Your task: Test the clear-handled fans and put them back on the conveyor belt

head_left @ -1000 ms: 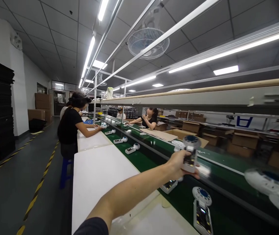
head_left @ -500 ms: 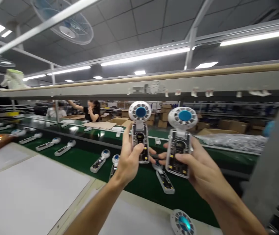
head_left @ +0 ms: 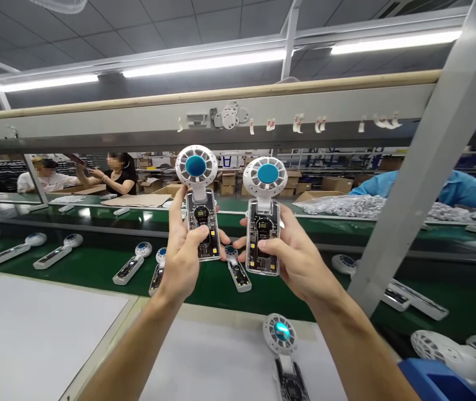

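My left hand (head_left: 181,262) is closed round the clear-cased handle of a white handheld fan (head_left: 197,167), its thumb pressed on the circuit-board front. A matching handheld fan (head_left: 267,174) is gripped in my right hand (head_left: 302,259), the thumb likewise on its front. Both fans stand upright side by side above the belt, blue hubs facing me, with small digits on their displays. Below them on the white work surface (head_left: 217,356) lies another fan (head_left: 282,334) with a shiny blue hub, its handle cut off by the lower edge.
Several fans, one of them a fan (head_left: 132,264) at left, lie along the green conveyor belt (head_left: 208,298). A slanted metal post (head_left: 422,167) rises at right, near a blue bin (head_left: 434,379). A shelf beam (head_left: 116,125) crosses above. Co-workers sit beyond the line.
The view has swung right and down, bringing the blue bin and a blue-sleeved person into sight. Both hands still hold their fans, which now show more sharply.
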`<action>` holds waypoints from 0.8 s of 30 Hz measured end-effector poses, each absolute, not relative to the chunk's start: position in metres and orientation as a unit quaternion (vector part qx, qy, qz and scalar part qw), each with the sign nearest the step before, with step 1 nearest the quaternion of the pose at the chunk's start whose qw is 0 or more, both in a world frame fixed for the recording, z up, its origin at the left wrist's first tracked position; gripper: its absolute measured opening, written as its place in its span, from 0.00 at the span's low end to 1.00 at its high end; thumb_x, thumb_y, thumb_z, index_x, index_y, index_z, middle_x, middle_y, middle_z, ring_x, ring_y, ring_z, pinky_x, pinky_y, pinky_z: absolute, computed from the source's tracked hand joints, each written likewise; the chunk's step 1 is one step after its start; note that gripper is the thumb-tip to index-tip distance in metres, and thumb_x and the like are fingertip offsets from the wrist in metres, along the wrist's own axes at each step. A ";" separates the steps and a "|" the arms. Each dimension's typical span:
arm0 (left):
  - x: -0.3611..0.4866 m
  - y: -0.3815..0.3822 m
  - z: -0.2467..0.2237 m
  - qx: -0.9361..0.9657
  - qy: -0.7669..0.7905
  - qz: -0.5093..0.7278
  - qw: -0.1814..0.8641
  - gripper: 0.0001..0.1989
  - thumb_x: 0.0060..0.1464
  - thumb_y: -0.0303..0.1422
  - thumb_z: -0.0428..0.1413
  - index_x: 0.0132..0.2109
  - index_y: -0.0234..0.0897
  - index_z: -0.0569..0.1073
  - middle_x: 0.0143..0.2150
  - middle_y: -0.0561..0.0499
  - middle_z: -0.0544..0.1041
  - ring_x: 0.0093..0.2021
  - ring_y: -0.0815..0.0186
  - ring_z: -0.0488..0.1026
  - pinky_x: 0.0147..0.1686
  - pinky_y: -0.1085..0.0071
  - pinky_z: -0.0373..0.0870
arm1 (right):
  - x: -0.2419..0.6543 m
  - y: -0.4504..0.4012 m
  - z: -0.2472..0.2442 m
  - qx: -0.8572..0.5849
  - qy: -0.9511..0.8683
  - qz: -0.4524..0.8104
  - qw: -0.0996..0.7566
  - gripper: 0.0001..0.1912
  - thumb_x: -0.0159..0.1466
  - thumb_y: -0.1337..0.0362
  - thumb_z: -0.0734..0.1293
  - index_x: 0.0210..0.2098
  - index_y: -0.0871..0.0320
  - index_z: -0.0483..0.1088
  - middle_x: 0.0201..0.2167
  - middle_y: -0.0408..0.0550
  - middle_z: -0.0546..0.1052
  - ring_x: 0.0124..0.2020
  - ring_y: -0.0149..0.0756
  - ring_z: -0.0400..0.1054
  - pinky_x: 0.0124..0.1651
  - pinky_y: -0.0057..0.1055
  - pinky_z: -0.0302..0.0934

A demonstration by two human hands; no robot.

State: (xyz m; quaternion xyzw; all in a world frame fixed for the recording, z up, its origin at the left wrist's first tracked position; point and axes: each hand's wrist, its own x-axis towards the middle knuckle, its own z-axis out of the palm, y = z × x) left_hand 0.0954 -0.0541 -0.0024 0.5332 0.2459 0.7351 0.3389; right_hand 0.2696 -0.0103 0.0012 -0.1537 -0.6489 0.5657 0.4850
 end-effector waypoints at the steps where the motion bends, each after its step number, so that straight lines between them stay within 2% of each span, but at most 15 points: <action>1: 0.095 -0.055 -0.003 0.538 0.240 0.735 0.337 0.40 0.59 0.28 0.53 0.72 0.55 0.45 0.49 0.47 0.74 0.30 0.65 0.77 0.23 0.69 0.76 | 0.269 -0.011 0.001 -0.153 -0.650 0.565 0.485 0.34 0.60 0.66 0.68 0.61 0.51 0.50 0.38 0.44 0.81 0.32 0.38 0.78 0.37 0.38 0.74; 4: 0.095 -0.055 -0.004 0.551 0.224 0.730 0.336 0.39 0.60 0.27 0.52 0.71 0.56 0.46 0.47 0.49 0.74 0.30 0.65 0.78 0.22 0.71 0.75 | 0.267 -0.012 -0.001 -0.158 -0.651 0.563 0.483 0.36 0.61 0.67 0.67 0.63 0.51 0.49 0.37 0.44 0.81 0.32 0.36 0.77 0.36 0.36 0.74; 7: 0.096 -0.056 -0.004 0.556 0.225 0.720 0.348 0.37 0.60 0.27 0.52 0.71 0.54 0.47 0.49 0.47 0.74 0.31 0.65 0.78 0.22 0.70 0.75 | 0.267 -0.013 -0.002 -0.161 -0.652 0.560 0.485 0.36 0.61 0.67 0.67 0.64 0.51 0.49 0.35 0.43 0.80 0.31 0.36 0.76 0.36 0.35 0.72; 11: 0.097 -0.059 -0.003 0.550 0.221 0.709 0.382 0.37 0.60 0.29 0.52 0.71 0.53 0.46 0.52 0.45 0.73 0.31 0.66 0.78 0.22 0.72 0.74 | 0.266 -0.014 -0.003 -0.166 -0.646 0.565 0.486 0.35 0.60 0.68 0.67 0.64 0.49 0.51 0.35 0.42 0.79 0.31 0.37 0.76 0.35 0.34 0.72; 16: 0.094 -0.060 -0.003 0.531 0.218 0.698 0.427 0.37 0.61 0.31 0.53 0.72 0.55 0.45 0.52 0.46 0.75 0.30 0.66 0.78 0.26 0.69 0.76 | 0.265 -0.014 -0.002 -0.163 -0.634 0.571 0.495 0.33 0.60 0.67 0.67 0.63 0.49 0.54 0.36 0.43 0.80 0.31 0.37 0.76 0.37 0.36 0.73; 19: 0.093 -0.058 -0.004 0.536 0.217 0.693 0.431 0.40 0.59 0.28 0.53 0.72 0.54 0.45 0.52 0.46 0.76 0.29 0.66 0.78 0.27 0.68 0.76 | 0.266 -0.016 0.000 -0.167 -0.637 0.568 0.493 0.34 0.58 0.68 0.67 0.62 0.50 0.55 0.35 0.43 0.80 0.31 0.38 0.76 0.36 0.36 0.73; 24: 0.094 -0.056 -0.007 0.540 0.221 0.702 0.408 0.42 0.57 0.26 0.55 0.71 0.54 0.45 0.53 0.47 0.75 0.34 0.64 0.79 0.28 0.68 0.77 | 0.268 -0.020 0.003 -0.162 -0.659 0.554 0.482 0.38 0.57 0.70 0.66 0.65 0.50 0.52 0.34 0.42 0.80 0.32 0.38 0.76 0.38 0.37 0.72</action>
